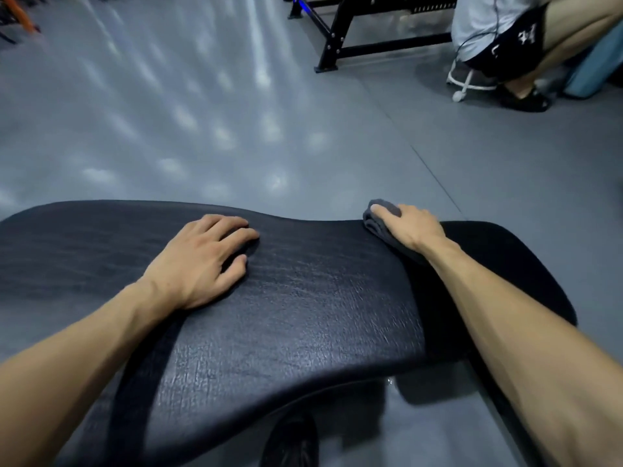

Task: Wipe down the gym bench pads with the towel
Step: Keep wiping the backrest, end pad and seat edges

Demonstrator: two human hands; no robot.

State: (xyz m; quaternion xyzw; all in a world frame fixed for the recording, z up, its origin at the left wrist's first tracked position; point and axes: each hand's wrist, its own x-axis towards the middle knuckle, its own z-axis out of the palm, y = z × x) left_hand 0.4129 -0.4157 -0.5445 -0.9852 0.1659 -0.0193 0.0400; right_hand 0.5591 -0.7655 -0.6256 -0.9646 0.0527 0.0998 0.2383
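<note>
Head view, my left hand (pixel 202 261) flat on the black bench pad (pixel 303 315), right hand (pixel 409 227) gripping the grey towel (pixel 377 219) at its far edge, glossy grey floor (pixel 202 112) beyond.

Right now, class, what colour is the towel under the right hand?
Dark grey towel, seen in the head view, held by the right hand.

Two bare hands show, the left hand (pixel 202 257) and the right hand (pixel 413 227). There are two black bench pads, the long pad (pixel 286 315) and a smaller pad (pixel 505 264), one grey towel (pixel 377 219), one seated person (pixel 526 38), one white stool (pixel 467 82) and one black metal frame (pixel 340 32).
</note>
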